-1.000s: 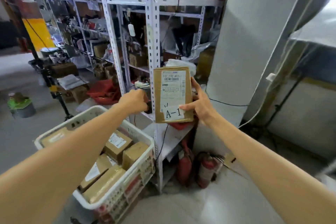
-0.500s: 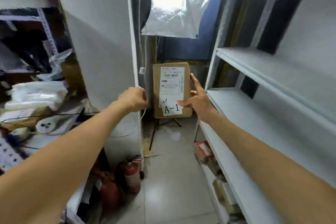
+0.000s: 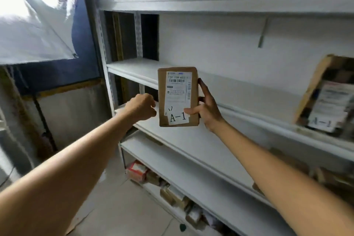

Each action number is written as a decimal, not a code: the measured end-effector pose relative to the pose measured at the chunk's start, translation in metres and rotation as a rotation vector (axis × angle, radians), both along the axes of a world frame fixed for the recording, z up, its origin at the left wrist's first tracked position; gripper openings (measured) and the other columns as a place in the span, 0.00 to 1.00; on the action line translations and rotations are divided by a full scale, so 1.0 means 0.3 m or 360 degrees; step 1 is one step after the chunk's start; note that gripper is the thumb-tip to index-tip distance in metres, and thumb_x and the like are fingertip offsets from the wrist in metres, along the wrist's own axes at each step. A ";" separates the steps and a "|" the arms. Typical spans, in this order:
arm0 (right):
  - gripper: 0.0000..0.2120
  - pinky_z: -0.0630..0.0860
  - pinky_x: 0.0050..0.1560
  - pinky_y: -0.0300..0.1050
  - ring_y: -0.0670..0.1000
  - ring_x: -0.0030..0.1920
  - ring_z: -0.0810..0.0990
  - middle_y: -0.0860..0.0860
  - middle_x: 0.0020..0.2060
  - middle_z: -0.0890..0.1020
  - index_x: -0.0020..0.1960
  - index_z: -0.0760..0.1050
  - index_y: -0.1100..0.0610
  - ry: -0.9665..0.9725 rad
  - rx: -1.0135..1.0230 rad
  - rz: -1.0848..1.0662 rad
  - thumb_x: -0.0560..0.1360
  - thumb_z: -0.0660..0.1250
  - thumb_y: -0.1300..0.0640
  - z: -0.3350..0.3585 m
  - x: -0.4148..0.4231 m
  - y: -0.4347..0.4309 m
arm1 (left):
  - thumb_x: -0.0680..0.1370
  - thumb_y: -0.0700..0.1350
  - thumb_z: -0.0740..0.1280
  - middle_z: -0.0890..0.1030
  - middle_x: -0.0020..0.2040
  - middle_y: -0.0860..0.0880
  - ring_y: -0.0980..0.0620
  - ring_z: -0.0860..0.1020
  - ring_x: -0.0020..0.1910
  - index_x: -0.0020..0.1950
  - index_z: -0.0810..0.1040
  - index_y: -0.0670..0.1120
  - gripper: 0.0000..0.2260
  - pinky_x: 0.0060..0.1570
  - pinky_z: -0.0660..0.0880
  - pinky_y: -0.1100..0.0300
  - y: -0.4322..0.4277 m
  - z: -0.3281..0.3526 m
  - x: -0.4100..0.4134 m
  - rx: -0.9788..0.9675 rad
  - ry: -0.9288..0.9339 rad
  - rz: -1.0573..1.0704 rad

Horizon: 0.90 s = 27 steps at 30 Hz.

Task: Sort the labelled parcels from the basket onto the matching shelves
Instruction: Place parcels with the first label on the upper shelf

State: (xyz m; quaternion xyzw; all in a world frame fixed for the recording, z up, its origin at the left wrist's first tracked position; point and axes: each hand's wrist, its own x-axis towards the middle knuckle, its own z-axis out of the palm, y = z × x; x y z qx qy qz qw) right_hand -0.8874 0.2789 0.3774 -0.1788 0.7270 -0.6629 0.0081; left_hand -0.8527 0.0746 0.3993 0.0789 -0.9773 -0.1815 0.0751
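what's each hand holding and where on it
The right hand grips the A-1 parcel by its lower right edge; left hand is curled, holding nothing.

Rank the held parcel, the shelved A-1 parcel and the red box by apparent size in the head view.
1. Shelved parcel, though blurred and cut by the frame edge.
2. Held parcel, in the right hand; the true order of these two is unsure, since distances differ.
3. Red box, clearly the smallest-looking.

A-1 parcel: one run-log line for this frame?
right hand: grips A-1 parcel upright before white shelves | left hand: curled, empty | shelved parcel: also A-1, leaning, far right
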 end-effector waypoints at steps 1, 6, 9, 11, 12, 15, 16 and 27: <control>0.50 0.81 0.50 0.50 0.56 0.59 0.77 0.57 0.59 0.77 0.76 0.54 0.40 0.0003 -0.0022 -0.0084 0.66 0.69 0.74 0.002 0.008 0.046 | 0.73 0.43 0.71 0.79 0.55 0.48 0.45 0.78 0.51 0.58 0.79 0.47 0.13 0.48 0.76 0.55 0.043 0.003 -0.032 0.0003 -0.0002 -0.0073; 0.50 0.79 0.51 0.46 0.45 0.52 0.75 0.48 0.53 0.76 0.75 0.57 0.42 0.0063 -0.0075 -0.0489 0.64 0.70 0.75 0.028 0.044 0.259 | 0.74 0.45 0.71 0.80 0.54 0.46 0.48 0.78 0.47 0.59 0.78 0.47 0.13 0.42 0.75 0.58 0.281 -0.002 -0.144 -0.0070 -0.0010 -0.0420; 0.50 0.79 0.54 0.50 0.47 0.56 0.73 0.47 0.55 0.75 0.76 0.57 0.42 0.0126 -0.0069 -0.0692 0.63 0.71 0.74 0.041 0.045 0.384 | 0.74 0.44 0.70 0.80 0.54 0.46 0.47 0.78 0.46 0.58 0.77 0.48 0.13 0.43 0.76 0.57 0.417 0.000 -0.193 -0.0161 0.0019 -0.0552; 0.50 0.78 0.54 0.48 0.49 0.61 0.70 0.48 0.62 0.73 0.76 0.56 0.43 0.0159 -0.0049 -0.0774 0.64 0.71 0.73 0.048 0.042 0.463 | 0.74 0.44 0.70 0.80 0.55 0.46 0.46 0.79 0.48 0.58 0.77 0.49 0.13 0.47 0.78 0.56 0.492 0.011 -0.224 -0.0172 0.0029 -0.0627; 0.50 0.77 0.53 0.46 0.49 0.61 0.69 0.49 0.62 0.72 0.76 0.55 0.43 0.0172 -0.0039 -0.0817 0.64 0.71 0.73 0.052 0.038 0.501 | 0.74 0.45 0.70 0.79 0.55 0.46 0.46 0.79 0.49 0.59 0.77 0.49 0.13 0.47 0.77 0.56 0.526 0.019 -0.240 -0.0187 0.0032 -0.0662; 0.49 0.77 0.51 0.43 0.50 0.62 0.69 0.49 0.62 0.71 0.76 0.54 0.43 0.0227 -0.0033 -0.0931 0.65 0.71 0.72 0.064 0.014 0.597 | 0.74 0.45 0.70 0.79 0.57 0.47 0.46 0.78 0.51 0.60 0.77 0.50 0.14 0.46 0.75 0.57 0.610 0.049 -0.293 -0.0204 0.0057 -0.0724; 0.49 0.78 0.53 0.46 0.51 0.65 0.69 0.50 0.65 0.71 0.76 0.54 0.44 0.0261 -0.0048 -0.0954 0.65 0.71 0.73 0.069 0.000 0.620 | 0.75 0.45 0.69 0.79 0.57 0.47 0.46 0.78 0.52 0.61 0.77 0.50 0.15 0.46 0.75 0.58 0.630 0.060 -0.310 -0.0210 0.0067 -0.0739; 0.48 0.65 0.70 0.57 0.50 0.71 0.61 0.50 0.75 0.60 0.78 0.46 0.47 0.0246 -0.0028 -0.1069 0.69 0.69 0.72 0.022 -0.171 0.722 | 0.74 0.43 0.69 0.80 0.56 0.48 0.47 0.79 0.51 0.61 0.76 0.49 0.15 0.51 0.77 0.54 0.756 0.018 -0.459 -0.0122 0.0017 -0.0834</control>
